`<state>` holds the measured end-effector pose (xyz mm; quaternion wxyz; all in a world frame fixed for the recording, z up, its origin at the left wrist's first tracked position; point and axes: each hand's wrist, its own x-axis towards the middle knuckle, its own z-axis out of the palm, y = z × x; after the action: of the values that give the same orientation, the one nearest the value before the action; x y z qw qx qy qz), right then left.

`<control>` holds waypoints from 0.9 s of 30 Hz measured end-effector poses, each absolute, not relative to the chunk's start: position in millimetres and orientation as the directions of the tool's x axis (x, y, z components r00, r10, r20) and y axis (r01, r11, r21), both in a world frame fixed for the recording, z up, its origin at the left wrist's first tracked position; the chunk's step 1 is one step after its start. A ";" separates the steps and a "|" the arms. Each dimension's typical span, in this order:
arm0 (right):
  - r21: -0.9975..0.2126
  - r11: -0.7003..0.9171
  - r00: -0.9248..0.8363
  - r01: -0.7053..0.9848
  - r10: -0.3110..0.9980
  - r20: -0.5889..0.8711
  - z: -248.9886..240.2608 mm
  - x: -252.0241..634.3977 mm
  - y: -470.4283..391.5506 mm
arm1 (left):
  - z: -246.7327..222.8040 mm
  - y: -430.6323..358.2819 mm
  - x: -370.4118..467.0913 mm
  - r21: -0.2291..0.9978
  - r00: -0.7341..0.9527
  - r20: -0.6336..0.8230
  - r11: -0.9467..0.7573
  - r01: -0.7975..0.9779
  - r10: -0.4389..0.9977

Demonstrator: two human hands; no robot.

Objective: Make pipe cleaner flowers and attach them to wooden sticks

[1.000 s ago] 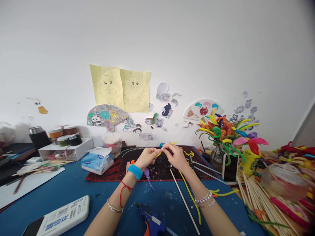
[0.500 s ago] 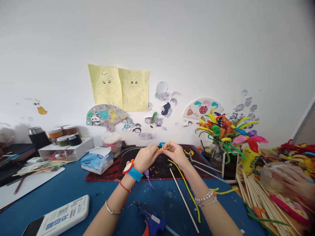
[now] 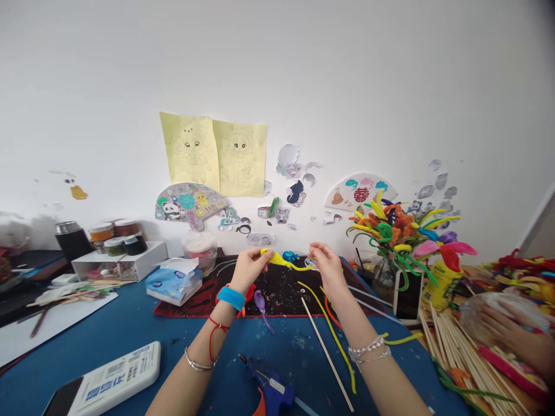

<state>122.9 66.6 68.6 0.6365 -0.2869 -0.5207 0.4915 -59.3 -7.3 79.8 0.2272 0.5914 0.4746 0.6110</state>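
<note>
Pinched between the thumb and fingers of my left hand [image 3: 251,267] is a yellow pipe cleaner [image 3: 277,260], wide and petal-like near the hand, with a thin tail trailing right. My right hand [image 3: 326,267] is raised at the tail's far end, fingers curled together; whether they grip anything is hidden. Behind and between the hands lies a small blue piece [image 3: 289,256]. A purple pipe-cleaner piece [image 3: 260,303] rests by my left wrist. Below the hands are a long yellow pipe cleaner [image 3: 330,329] and a thin wooden stick [image 3: 325,352].
A blue glue gun [image 3: 273,387] lies at the front, with a white power bank [image 3: 108,378] to its left. Tissues [image 3: 173,281] stand back left. At right are a vase of pipe-cleaner flowers [image 3: 392,231], a phone [image 3: 407,294], wooden sticks [image 3: 463,341] and another person's hand [image 3: 511,323].
My hands have moved apart, the left one leftward and the right one slightly right. More of the yellow pipe cleaner now shows between them. The view has shifted slightly.
</note>
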 end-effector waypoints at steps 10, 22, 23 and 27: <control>-0.914 0.401 -0.766 0.063 0.607 0.213 81.0 120.5 31.2 | 82.3 -12.4 -53.1 0.838 -0.031 0.471 -0.436 0.328 0.882; -0.975 0.203 -0.889 -0.093 0.424 0.173 75.0 103.2 10.3 | 83.8 -24.5 -41.9 0.694 -0.263 0.719 -0.650 0.310 0.643; -0.980 0.170 -0.893 -0.100 0.418 0.164 74.2 100.5 7.3 | 84.3 -26.1 -40.5 0.645 -0.304 0.764 -0.664 0.378 0.569; -0.985 0.122 -0.892 -0.119 0.422 0.160 73.7 95.5 2.1 | 88.5 -28.7 -40.0 0.616 -0.343 0.787 -0.648 0.447 0.512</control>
<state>95.5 2.1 73.7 0.2065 -0.1053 -0.7199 0.6542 -40.0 -28.7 88.5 0.0229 0.5726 0.4188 0.7044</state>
